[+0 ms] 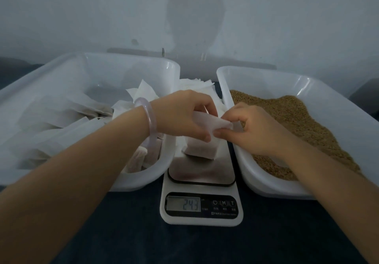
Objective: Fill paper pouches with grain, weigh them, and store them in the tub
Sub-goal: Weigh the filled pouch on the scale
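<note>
Paper pouch (pixel 202 148) stands on scale (pixel 202 173), display showing digits 243. Left hand (pixel 182 113), bracelet (pixel 150 118) at wrist, and right hand (pixel 252 128) both pinch pouch's folded top. Tub (pixel 61 66) of filled pouches (pixel 61 116) sits left of scale; grain (pixel 297 116) tray (pixel 266 74) right; empty-pouch stack (pixel 196 85) behind.
</note>
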Demonstrator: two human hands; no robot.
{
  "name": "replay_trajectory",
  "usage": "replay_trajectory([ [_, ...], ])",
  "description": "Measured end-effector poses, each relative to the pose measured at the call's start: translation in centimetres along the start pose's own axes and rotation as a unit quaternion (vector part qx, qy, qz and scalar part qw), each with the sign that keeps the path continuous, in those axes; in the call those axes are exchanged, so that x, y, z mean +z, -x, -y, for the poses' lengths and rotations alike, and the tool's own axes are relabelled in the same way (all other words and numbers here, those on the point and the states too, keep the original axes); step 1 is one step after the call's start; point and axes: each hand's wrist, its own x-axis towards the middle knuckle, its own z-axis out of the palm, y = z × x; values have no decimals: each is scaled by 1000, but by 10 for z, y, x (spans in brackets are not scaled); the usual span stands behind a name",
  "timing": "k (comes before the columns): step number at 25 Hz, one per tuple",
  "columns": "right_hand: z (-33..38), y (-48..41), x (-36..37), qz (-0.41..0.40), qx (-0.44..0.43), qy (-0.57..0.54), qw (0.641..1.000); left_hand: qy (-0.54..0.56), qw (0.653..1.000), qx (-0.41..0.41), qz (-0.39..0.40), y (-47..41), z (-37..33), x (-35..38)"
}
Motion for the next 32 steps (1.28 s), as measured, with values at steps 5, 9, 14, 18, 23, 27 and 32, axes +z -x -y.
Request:
replay_trajectory([
  [5, 5, 1, -3, -111, -15, -76, 991, -25, 997, 7, -72, -3, 0, -6],
  [9, 4, 2, -5, -159, 6, -115, 981, 73, 906, -141, -393, -5, 34, -37],
  [14, 3, 1, -2, -144, -5, -93, 985, 89, 905, -275, -312, -15, 73, -29],
  [18, 0, 2, -2, -140, -15, -85, 986, 317, 861, -280, -285, -20, 82, -18],
  [23, -2, 2, -2, -133, -22, -83, 987, 283, 836, -385, -270, -12, 104, -18],
  [27, -3, 3, -2, -138, -17, -95, 986, 272, 842, -387, -259, -9, 94, -22],
  [32, -3, 4, -2, -138, -16, -94, 986, 197, 869, -409, -197, -7, 86, -31],
])
